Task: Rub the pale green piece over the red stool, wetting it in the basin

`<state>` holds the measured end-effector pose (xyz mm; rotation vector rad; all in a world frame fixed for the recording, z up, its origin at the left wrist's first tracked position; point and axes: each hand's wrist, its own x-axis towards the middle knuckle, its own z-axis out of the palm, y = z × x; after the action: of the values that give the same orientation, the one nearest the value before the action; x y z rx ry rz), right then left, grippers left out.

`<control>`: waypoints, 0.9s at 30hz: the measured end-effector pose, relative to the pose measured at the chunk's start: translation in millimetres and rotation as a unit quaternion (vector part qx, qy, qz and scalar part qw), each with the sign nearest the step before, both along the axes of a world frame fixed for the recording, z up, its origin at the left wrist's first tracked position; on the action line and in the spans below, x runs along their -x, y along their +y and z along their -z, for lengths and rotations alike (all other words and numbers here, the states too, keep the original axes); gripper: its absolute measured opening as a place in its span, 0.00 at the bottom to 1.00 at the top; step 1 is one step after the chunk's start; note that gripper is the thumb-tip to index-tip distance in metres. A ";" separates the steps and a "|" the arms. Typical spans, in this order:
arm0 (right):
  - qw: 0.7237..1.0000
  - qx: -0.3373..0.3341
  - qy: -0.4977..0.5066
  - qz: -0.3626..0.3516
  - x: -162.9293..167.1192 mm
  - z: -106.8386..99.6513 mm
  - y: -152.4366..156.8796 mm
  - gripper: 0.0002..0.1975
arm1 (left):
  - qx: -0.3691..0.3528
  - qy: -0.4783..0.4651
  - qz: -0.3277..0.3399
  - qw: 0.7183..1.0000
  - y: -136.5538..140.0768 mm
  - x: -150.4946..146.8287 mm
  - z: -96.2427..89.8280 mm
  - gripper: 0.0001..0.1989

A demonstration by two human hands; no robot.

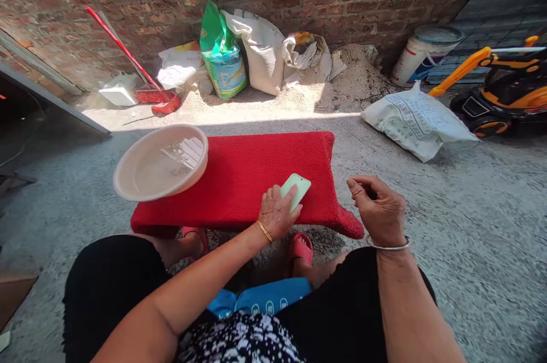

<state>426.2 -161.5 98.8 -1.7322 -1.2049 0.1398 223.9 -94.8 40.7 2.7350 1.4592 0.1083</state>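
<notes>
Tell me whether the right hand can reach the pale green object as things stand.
Probably yes: the right hand is beside the red bench, and nothing visible blocks its path to the pale green object, though the left hand partly covers it.

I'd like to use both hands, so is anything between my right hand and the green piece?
Nothing visible blocks the gap between your right hand and the green piece; only the red bench and floor lie below. Your left hand covers part of the piece, though.

Bright sun strikes the floor (273, 114) beyond your table (252, 163) | you sit in shade | glare on water (190, 152) | edges stretched
</notes>
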 end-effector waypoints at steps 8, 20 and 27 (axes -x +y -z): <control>1.000 -0.007 0.003 -0.015 0.7 -5.2 4.2 0.12 | -0.028 0.043 -0.017 0.999 -19.3 -3.2 17.2 0.31; 1.000 0.008 -0.012 -0.017 0.3 4.3 8.0 0.13 | 0.001 -0.070 0.173 0.982 -48.3 -81.8 10.7 0.27; 1.000 0.007 -0.006 -0.028 0.5 -0.3 2.9 0.12 | -0.056 0.002 0.039 0.998 -17.3 35.3 15.4 0.26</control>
<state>425.7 -158.6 99.0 -1.7154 -1.2648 0.1716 188.6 -112.1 25.3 2.8768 1.3860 0.1876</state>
